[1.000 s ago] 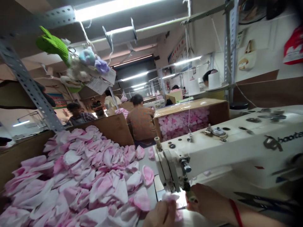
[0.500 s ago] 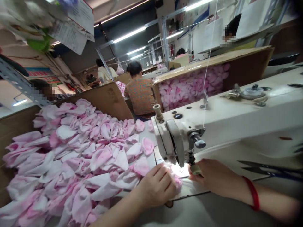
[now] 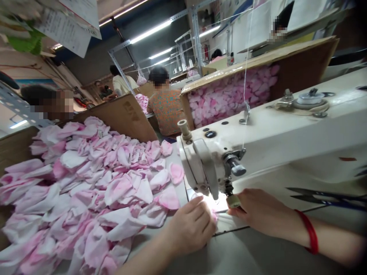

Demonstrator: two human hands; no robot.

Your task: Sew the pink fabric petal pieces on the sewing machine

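Note:
A white sewing machine point(image 3: 200, 164) stands over a brightly lit needle area. My left hand point(image 3: 193, 225) is closed on a pink fabric piece point(image 3: 214, 215) just left of the needle, most of it hidden by the fingers. My right hand point(image 3: 246, 208), with a red band at the wrist, is at the right of the needle. Its fingers are bent beside a small pale greenish block point(image 3: 233, 201) by the presser foot; what they grip, if anything, is hidden. A large heap of pink and white fabric pieces point(image 3: 94, 183) lies to the left.
Black scissors point(image 3: 318, 198) lie on the right, near my right wrist. Cardboard point(image 3: 132, 118) borders the heap. Behind the machine, a box point(image 3: 304, 68) holds more pink pieces point(image 3: 232, 95). A person in a patterned top point(image 3: 165, 109) sits beyond, and another person point(image 3: 48, 101) is at far left.
The whole view has shifted a little. Less of the pink piece shows beside my left hand, which is still closed by the needle. My right hand remains near the presser foot.

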